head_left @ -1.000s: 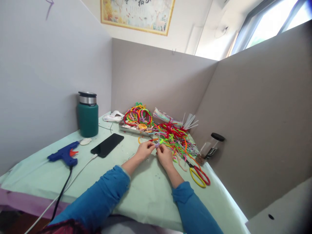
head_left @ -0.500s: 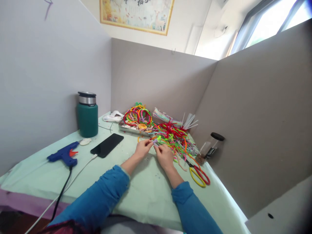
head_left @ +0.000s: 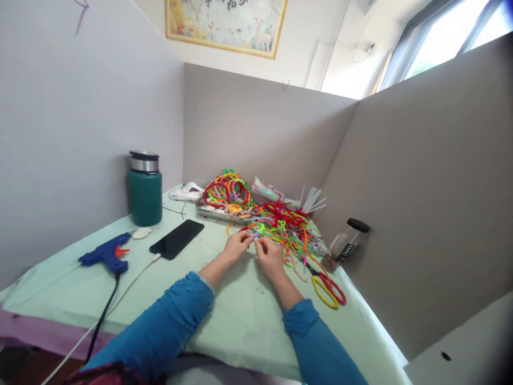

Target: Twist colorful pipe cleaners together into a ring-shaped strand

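Fuzzy lilac-and-lime pipe-cleaner piece (head_left: 258, 232): located between my left hand (head_left: 238, 245) and right hand (head_left: 270, 256), over the pale green table cover (head_left: 238, 315). Both hands pinch it at the fingertips. Status: the two colours are already together (their join is too small to inspect); bent, multicoloured fuzzy rings (head_left: 215, 196) are shaped and piled in the shallow metal tray (head_left: 218, 215). Unshaped: the tangled heap of soft stems (head_left: 282, 215) alongside. Remaining work on the held piece: I cannot determine.
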A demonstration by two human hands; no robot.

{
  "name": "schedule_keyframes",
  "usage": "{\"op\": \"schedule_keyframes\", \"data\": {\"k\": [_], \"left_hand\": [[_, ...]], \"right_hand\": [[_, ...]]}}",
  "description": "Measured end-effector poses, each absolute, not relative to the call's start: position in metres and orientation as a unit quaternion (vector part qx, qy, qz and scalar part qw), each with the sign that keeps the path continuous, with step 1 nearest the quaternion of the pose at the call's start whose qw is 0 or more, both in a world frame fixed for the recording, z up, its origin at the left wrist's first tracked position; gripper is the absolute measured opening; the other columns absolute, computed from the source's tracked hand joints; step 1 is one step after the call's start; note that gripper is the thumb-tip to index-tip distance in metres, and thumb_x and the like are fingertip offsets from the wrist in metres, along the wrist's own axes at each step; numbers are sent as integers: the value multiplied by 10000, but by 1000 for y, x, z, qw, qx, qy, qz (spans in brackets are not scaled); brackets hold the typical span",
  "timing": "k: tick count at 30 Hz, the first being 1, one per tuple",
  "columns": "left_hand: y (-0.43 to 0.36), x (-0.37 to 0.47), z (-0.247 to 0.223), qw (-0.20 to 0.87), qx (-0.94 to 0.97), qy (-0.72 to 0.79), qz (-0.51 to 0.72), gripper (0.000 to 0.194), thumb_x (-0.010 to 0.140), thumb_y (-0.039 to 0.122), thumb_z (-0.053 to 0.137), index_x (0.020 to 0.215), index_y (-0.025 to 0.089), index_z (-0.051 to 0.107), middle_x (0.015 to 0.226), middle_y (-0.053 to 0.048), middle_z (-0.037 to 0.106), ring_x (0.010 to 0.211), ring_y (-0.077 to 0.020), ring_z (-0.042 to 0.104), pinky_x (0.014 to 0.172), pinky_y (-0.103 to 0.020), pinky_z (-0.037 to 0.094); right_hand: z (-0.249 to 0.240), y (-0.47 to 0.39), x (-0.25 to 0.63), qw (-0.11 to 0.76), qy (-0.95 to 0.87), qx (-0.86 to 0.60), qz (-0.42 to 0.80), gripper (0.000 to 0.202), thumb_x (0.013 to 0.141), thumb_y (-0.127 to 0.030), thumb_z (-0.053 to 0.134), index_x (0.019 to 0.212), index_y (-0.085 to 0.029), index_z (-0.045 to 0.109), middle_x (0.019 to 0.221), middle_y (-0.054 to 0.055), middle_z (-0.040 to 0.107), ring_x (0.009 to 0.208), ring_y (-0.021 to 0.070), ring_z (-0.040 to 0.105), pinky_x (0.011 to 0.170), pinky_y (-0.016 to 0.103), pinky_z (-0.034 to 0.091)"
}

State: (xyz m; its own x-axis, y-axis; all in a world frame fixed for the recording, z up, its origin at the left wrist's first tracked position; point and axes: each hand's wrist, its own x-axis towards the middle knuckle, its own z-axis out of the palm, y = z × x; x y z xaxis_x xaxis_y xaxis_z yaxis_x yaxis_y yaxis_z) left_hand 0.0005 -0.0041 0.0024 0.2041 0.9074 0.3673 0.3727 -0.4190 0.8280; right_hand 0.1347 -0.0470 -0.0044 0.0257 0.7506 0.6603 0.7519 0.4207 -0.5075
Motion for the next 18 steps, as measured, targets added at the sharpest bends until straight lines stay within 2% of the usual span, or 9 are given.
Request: {"op": "schedule_keyframes", "data": {"k": [8, 14, 18], "left_hand": [[1, 0, -3, 285, 730, 443, 436, 274, 756, 367, 473, 620, 160, 592, 564, 18, 525, 574, -111, 438, 541, -212, 323], [1, 0, -2, 316, 725, 430, 435, 214, 735, 293, 455, 644, 160, 597, 578, 15, 532, 574, -114, 448, 542, -212, 330], [0, 0, -2, 304, 715, 447, 444, 212, 736, 311, 483, 665, 152, 605, 585, 12, 544, 579, -116, 458, 548, -217, 337]], "right_hand": [[-4, -48, 134, 448, -712, -539, -36, 248, 864, -322, 431, 733, -204, 606, 607, 8, 591, 552, 135, 509, 555, 235, 309], [-6, -45, 135, 444, -695, -563, -45, 230, 853, -307, 439, 771, -208, 631, 638, 17, 620, 590, 148, 545, 563, 237, 310], [-5, -46, 135, 440, -704, -555, -43, 227, 851, -304, 437, 782, -207, 630, 648, 18, 621, 588, 148, 543, 566, 239, 317]]}}
